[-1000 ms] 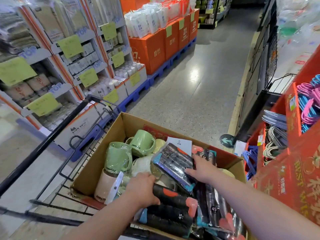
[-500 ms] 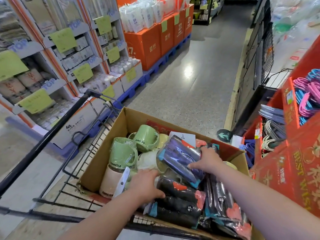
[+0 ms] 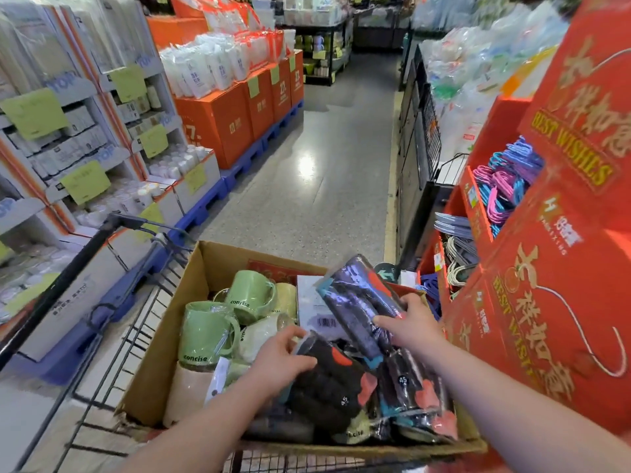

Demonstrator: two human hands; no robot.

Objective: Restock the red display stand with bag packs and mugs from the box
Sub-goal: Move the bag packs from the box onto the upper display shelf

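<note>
- The right hand (image 3: 413,331) has its grip closed on the purple bag pack (image 3: 358,302), with the fingers laid across its front face. The pack is tilted: its top end is raised over the far side of the cardboard box (image 3: 211,268) and its lower end is down among the other packs.
- The left hand (image 3: 280,363) has its grip curled over the top edge of a black bag pack (image 3: 327,380) with red patches, which lies in the near right part of the box.
- The step in hand looks like lifting packs out for the red display stand (image 3: 546,302), which stands just to the right of the box.
- To do it well, draw the purple pack up along its own length so its lower end slides free without dragging its neighbours.
- The wrapping looks slippery, so a firm pinch with the thumb behind the pack would help.
- The left hand can press the black pack down until the purple one is clear. Pulling both at once risks a snag.
- The green mugs (image 3: 208,332), wrapped in film, crowd the left half of the box. Steer the packs away from them so none gets knocked.
- The stand's visible compartments hold hangers (image 3: 502,186). Which slot takes bag packs cannot be told from here.
- The box sits on a wire trolley (image 3: 112,353), so lift gently in case it rolls.
</note>
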